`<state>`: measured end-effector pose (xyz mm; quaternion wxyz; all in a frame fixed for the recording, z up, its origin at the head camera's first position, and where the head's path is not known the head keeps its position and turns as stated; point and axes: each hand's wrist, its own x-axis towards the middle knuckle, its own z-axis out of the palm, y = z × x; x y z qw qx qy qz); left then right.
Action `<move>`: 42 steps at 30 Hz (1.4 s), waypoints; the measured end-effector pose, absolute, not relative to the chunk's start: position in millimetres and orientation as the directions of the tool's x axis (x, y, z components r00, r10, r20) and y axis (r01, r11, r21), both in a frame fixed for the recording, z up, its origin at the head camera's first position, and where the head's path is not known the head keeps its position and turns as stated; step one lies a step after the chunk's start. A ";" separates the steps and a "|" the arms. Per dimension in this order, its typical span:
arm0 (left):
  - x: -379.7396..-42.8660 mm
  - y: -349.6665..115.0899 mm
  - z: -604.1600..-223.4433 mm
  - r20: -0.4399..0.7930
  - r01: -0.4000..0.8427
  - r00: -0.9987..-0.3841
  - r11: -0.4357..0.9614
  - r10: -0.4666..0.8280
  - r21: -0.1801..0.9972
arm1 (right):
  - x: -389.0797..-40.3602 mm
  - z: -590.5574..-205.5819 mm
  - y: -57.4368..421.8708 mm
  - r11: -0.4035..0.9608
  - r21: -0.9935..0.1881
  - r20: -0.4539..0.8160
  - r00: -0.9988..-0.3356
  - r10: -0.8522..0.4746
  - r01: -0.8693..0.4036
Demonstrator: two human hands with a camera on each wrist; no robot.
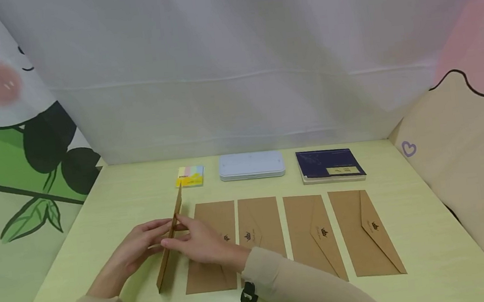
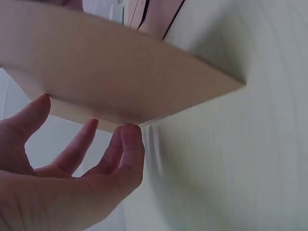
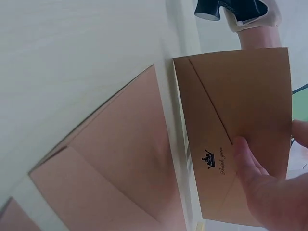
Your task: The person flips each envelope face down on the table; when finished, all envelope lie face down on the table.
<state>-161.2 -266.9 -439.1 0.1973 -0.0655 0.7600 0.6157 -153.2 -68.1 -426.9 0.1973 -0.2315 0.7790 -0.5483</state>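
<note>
A brown kraft envelope (image 1: 166, 267) is tilted up almost on edge over the left of the table. My right hand (image 1: 207, 242) pinches it, the thumb on its flap side beside a printed crown and "Thank you", as the right wrist view shows. My left hand (image 1: 140, 242) is at the plain back of this envelope (image 2: 120, 72), fingers spread and slightly bent, fingertips at or close to the paper. More brown envelopes (image 1: 368, 236) lie flat in a row to the right; my right hand and forearm partly cover the nearest ones.
Along the back of the table are a pack of sticky notes (image 1: 190, 177), a pale blue case (image 1: 251, 165) and a dark blue notebook (image 1: 330, 163). A white cloth wall (image 1: 237, 72) rises behind, with cartoon-printed panels at both sides.
</note>
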 end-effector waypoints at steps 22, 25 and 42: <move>-159.7 -271.6 -438.1 -0.406 -0.363 -0.914 0.453 -0.002 0.814 | -154.6 -429.0 -69.1 0.118 -0.993 -0.038 -0.870 -0.491 -0.023; -160.0 -275.0 -439.9 -0.390 -0.355 -0.920 0.482 -0.029 0.801 | -155.2 -431.9 -69.3 0.119 -0.992 -0.020 -0.886 -0.463 -0.040; -152.6 -295.1 -447.4 -0.245 -0.234 -0.967 0.649 -0.075 0.724 | -164.6 -447.6 -69.1 0.347 -0.928 -0.039 -0.894 -0.447 -0.133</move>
